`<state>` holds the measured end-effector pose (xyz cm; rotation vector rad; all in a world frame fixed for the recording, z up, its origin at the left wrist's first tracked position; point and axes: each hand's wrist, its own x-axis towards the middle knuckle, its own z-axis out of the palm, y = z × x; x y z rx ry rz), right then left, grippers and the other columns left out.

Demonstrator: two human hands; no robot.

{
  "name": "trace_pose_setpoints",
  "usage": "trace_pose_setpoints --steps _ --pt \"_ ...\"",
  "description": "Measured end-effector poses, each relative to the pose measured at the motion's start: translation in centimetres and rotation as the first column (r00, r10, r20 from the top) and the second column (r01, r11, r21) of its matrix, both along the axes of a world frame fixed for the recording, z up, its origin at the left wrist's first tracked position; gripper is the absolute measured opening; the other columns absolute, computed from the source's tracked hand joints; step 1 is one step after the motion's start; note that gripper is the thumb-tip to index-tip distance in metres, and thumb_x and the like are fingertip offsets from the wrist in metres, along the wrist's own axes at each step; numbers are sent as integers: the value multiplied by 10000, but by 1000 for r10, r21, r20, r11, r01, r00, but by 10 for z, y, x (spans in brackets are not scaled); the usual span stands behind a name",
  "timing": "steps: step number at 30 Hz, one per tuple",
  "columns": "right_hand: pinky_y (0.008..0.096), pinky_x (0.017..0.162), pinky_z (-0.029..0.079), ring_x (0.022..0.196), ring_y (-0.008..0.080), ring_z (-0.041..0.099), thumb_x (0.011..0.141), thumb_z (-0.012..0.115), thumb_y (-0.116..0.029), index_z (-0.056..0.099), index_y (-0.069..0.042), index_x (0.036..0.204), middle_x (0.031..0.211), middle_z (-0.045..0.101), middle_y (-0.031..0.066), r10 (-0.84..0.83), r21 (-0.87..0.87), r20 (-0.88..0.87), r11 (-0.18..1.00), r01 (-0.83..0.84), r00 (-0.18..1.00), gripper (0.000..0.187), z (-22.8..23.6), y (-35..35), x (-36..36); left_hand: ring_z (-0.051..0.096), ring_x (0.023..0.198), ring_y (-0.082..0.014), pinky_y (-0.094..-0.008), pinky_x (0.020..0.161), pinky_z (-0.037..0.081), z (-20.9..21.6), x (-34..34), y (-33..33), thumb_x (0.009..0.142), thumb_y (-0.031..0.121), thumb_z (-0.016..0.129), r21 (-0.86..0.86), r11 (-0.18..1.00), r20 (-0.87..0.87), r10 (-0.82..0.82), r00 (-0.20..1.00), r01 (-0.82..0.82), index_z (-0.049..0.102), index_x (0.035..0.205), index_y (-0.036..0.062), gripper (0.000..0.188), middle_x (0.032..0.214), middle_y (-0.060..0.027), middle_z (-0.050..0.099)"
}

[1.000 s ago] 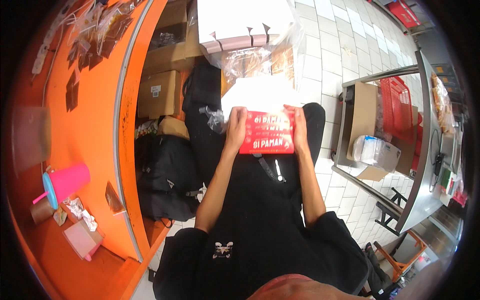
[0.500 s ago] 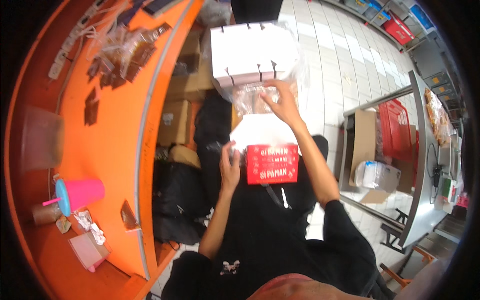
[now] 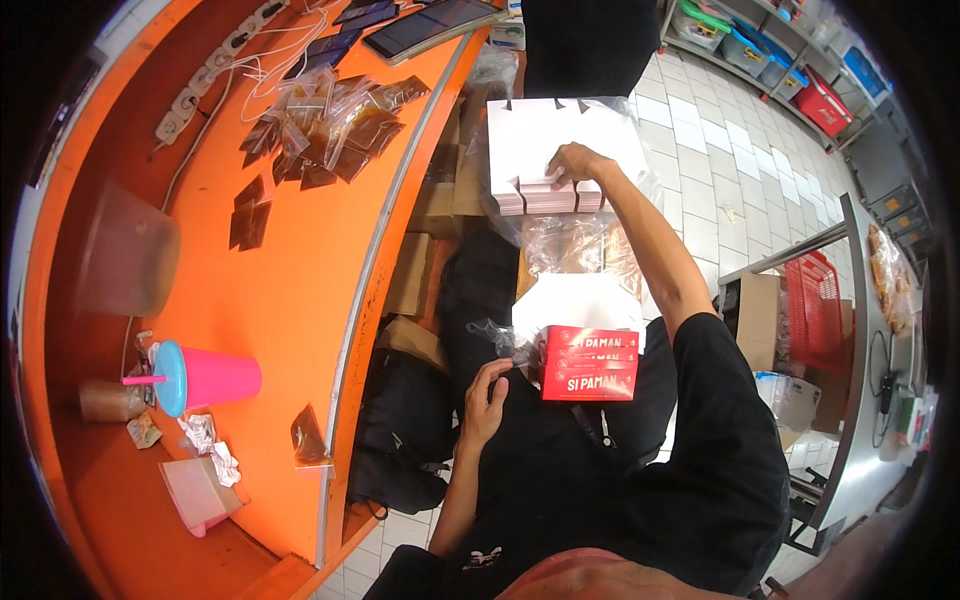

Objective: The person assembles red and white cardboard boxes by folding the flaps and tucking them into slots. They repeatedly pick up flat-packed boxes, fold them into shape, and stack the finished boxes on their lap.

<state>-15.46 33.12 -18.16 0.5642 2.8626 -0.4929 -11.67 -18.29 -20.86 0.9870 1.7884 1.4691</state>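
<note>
"While the right hand (image 3: pixel 578 165) crooks its fingers over the near edge of the white stack (image 3: pixel 535 140), is it gripping a piece?"

"Touching, yes; gripping, I cannot tell. The left hand (image 3: pixel 484 405) is released, fingers loosely bent, just beside the red boxes (image 3: pixel 590 366)."

"Where do those sit?"

"On the person's lap (image 3: pixel 655 415), layered, in front of a white flap (image 3: pixel 575 297). Beyond it, a clear bag (image 3: pixel 572 238) lies around the white stack."

"And the orange desk (image 3: pixel 250 300), at left?"

"Clear sachets (image 3: pixel 340 130) with brown contents lie piled on its far part; another lies alone near the edge. Also there: a pink cup (image 3: pixel 220 378), blue lid (image 3: pixel 172 380) on, and a cloudy tub (image 3: pixel 130 250), its contents unclear."

"To the right?"

"A red basket (image 3: pixel 812 300) beside a brown carton (image 3: pixel 757 320), below a metal tabletop (image 3: pixel 845 440). Farther off, a rack (image 3: pixel 690 46) holds bins (image 3: pixel 745 48) in green and blue."
</note>
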Motion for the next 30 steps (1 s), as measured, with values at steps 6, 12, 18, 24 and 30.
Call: trace_pose_setpoints --steps 6,12,18,24,30 --pt "388 858 561 928 318 728 909 705 -134 756 -95 1131 1051 762 149 -38 -7 -344 999 37 938 231 -17 27 39 646 1170 -251 -348 1001 488 3 -6 29 1058 282 556 31 984 -17 -173 985 173 642 1198 2 325 1245 -139 664" --pt "367 852 553 932 335 711 973 599 -106 672 -61 1223 1064 727 168 -143 -106 -735 990 95 663 264 67 -98 74 606 1239 -308 -395 1077 443 20 -20 50 1074 407 497 235 972 319 -56 946 -22 582 1294 21 452 1308 -141 637" --pt "501 1143 420 1424 404 452 826 741 -86 683 -14 989 1528 509 142 315 -155 -598 857 -492 737 187 85 -236 169 600 1198 -310 -456 1058 471 7 -40 84 992 722 366 654 688 721 -692 -13 -314 442 1454 47 821 1317 -137 603" --pt "504 1204 290 1500 420 302 842 811 -375 518 -38 1391 1604 353 218 -114 -585 -618 728 -358 778 707 88 -319 186 596 1163 -262 -418 1007 490 42 7 98 1030 663 341 333 907 939 -292 184 -257 434 1459 66 741 1296 -115 587" --pt "380 925 498 1090 340 662 944 702 -204 524 -15 1423 1298 627 241 -370 -596 -547 802 -38 751 545 128 -351 157 608 1093 -200 -355 903 514 14 29 102 1090 484 395 247 900 582 159 797 -359 421 1449 71 547 1212 -73 586"
